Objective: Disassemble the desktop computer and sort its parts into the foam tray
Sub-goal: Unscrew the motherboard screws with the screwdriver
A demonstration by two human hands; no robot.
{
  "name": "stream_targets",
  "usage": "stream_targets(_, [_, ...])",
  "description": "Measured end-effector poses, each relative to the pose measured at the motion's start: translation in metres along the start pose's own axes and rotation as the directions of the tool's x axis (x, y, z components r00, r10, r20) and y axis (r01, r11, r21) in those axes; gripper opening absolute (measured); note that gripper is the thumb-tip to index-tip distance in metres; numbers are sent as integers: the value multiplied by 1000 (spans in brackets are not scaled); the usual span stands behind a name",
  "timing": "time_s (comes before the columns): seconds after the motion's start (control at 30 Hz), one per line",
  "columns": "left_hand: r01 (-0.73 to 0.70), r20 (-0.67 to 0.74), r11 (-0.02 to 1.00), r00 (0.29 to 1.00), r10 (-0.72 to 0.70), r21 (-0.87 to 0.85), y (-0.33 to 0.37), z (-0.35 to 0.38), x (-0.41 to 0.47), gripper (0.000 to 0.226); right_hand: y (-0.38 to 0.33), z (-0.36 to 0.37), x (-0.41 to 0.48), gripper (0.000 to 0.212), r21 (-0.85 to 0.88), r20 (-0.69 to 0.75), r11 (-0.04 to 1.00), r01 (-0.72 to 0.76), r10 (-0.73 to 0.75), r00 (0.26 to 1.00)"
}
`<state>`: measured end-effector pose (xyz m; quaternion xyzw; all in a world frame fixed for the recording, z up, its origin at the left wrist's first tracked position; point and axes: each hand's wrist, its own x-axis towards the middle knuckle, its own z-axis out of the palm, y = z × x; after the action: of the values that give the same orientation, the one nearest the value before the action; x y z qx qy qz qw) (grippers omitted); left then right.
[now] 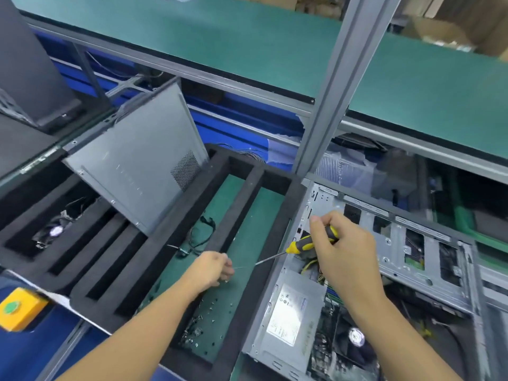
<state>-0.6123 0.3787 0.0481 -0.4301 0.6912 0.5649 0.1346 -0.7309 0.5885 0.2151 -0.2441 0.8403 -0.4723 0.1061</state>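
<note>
A head-worn wide-angle camera looks forward and down, close above the foam tray (225, 213).

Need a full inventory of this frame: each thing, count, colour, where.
foam tray: 1, black, bench left of centre
side panel: 1, grey, leaning in the tray
cables: bundle, black, far end of the long compartment
screws: many, metallic, near end of the same compartment
fan: 1, dark with pale hub, left compartment
computer case: 1, grey, open, right of the tray
power supply: 1, silver, near corner of the case
screwdriver: 1, yellow-black handle, shaft pointing left
button box: 1, yellow with green button, lower left
left hand: over the long compartment, fingers curled at the screwdriver tip
right hand: grips the screwdriver
</note>
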Motion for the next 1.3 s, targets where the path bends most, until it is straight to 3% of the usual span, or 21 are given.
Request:
stream_targets(0.07, [-166, -73, 986, 984, 163, -27, 23, 5, -9, 30, 5, -7, -3, 31, -35, -34, 999, 19, -20, 999])
stream_targets(0.17, [-435, -145, 898, 886, 440, 67, 59, 16, -27, 28, 14, -22, -9, 26, -9, -97, 1000, 10, -11, 995])
stream_targets(0.3, [-653, -24, 756, 755, 655, 48, 109, 49, -54, 32, 27, -47, -20, 26, -40, -207, 999, -17, 9, 978])
stream_targets(0.43, [-751, 103, 655, 660, 744, 83, 144, 89, -74, 35, 44, -79, -36, 30, -94, -312, 993, -67, 35, 949])
stream_targets(0.5, [-797, 224, 562, 602, 766, 219, 156, 110, -81, 39, 52, -97, -47, 31, -139, -385, 986, -93, 33, 922])
stream_targets(0.57, [-833, 386, 480, 553, 739, 275, 165, 134, -88, 42, 61, -115, -59, 31, -188, -433, 974, -125, 32, 901])
stream_targets(0.63, [-850, 504, 476, 519, 690, 223, 171, 162, -94, 35, 71, -135, -70, 30, -257, -406, 952, -165, 49, 912])
stream_targets(0.73, [-881, 646, 417, 453, 614, 223, 174, 202, -98, 21, 86, -163, -89, 23, -422, -140, 877, -231, 188, 972])
stream_targets(0.8, [-902, 776, 366, 395, 492, 228, 170, 227, -98, 11, 95, -176, -103, 20, -541, 15, 801, -258, 316, 949])
stream_targets(0.9, [-937, 925, 255, 299, 236, 238, 160, 261, -94, 9, 104, -182, -123, 20, -603, 93, 743, -290, 426, 900])
stream_targets(1.0, [-950, 958, 171, 277, 72, 262, 147, 290, -92, 16, 110, -178, -137, 20, -636, 160, 713, -295, 496, 853])
stream_targets(1.1, [-960, 967, 118, 255, 8, 253, 134, 310, -91, 19, 116, -170, -144, 29, -707, 174, 659, -255, 512, 841])
stream_targets(1.3, [-963, 982, 205, 188, 33, 178, 115, 327, -87, 17, 130, -163, -151, 37, -807, 114, 560, -184, 454, 884])
